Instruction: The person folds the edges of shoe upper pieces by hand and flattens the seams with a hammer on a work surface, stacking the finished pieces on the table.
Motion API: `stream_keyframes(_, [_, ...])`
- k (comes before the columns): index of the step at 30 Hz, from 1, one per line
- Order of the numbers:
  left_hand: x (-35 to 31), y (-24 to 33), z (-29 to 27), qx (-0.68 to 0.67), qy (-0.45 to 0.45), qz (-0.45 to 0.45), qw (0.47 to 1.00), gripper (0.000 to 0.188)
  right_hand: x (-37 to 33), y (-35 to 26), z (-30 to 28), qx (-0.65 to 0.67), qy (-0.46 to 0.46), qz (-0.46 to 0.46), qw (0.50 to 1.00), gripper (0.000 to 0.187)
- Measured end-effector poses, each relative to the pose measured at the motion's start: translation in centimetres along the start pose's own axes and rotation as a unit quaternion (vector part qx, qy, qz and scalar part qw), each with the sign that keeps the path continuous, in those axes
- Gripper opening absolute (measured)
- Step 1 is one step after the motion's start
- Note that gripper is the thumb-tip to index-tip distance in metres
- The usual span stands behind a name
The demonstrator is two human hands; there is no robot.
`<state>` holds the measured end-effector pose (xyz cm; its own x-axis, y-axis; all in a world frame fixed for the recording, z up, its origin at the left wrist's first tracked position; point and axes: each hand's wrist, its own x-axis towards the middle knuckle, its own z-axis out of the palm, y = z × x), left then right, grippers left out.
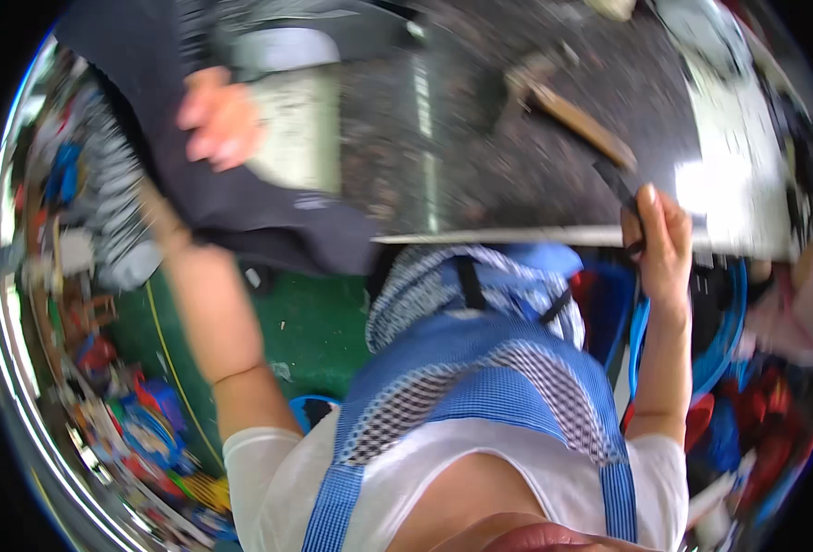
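Observation:
My left hand [220, 121], smeared by motion, has its fingers curled over a large dark, flexible sheet [241, 207]. The sheet covers my left wrist, and its free end hangs past the table's front edge; whether it is cloth or leather I cannot tell. At the table's right front, my right hand [661, 241] is closed around a narrow black strip-like thing [618, 187], thumb on top. Its exact kind is blurred. Just beyond that hand lies a hammer [581, 124] with a wooden handle, its head pointing away to the left.
The dark, worn tabletop [461, 175] has a pale board [300, 138] at its left. Grey and black material [287, 46] lies at the back left. A clear plastic bag [705, 37] sits at the back right. Blue tubs [733, 331] stand beneath the right side.

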<state>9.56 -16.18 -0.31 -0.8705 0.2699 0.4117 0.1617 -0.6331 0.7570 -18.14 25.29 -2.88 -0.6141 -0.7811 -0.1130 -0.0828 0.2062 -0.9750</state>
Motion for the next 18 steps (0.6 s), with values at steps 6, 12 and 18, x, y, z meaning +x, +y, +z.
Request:
stream_keyframes(6, [2.6,-2.3,9.1,0.369,0.541,-0.122,0.745,0.039,-7.7,4.1,-6.1,-0.205,0.098,0.146,0.963,0.019])
stream_keyframes(12, [10.4,-8.1,5.6,0.293,0.31,-0.346,0.835,0.031,-14.4,11.9,-7.6,-0.486,0.089,0.064,0.867,0.016])
stream_keyframes(18, [12.8,-10.9,4.4,0.265,0.318,-0.314,0.854,0.023,-10.0,6.6,-8.9,-0.389,0.136,0.097,0.906,0.017])
